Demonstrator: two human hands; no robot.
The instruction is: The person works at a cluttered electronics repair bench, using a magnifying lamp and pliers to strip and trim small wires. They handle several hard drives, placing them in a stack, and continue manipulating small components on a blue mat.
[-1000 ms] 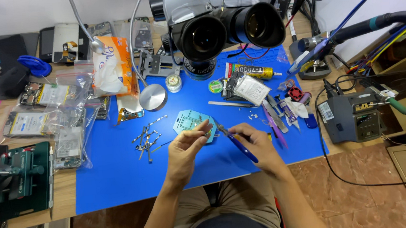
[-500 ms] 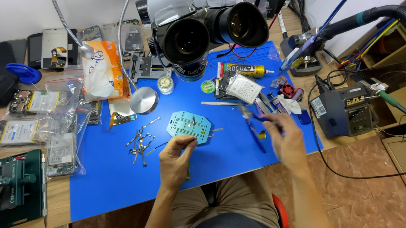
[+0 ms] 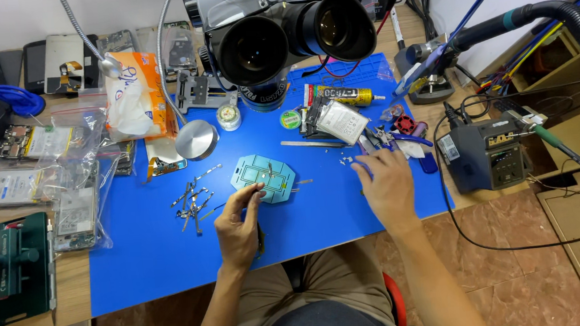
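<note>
Teal fixture plate (image 3: 263, 177) lies on the blue mat (image 3: 144, 253), left hand (image 3: 237, 227) pinching its edge; right hand (image 3: 386, 186) rests curled, apparently empty; screws (image 3: 192, 201) lie loose, work seemingly unfinished.

Teal hexagonal fixture plate (image 3: 263, 178) flat on blue mat (image 3: 138, 260).

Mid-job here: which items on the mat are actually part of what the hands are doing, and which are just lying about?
In use:
- left hand, fingertips on the teal fixture plate
- right hand, at the tools on the mat's right side

Lying about:
- tissue pack
- bagged phone parts
- glue tube
- soldering station
- loose metal bits
</note>
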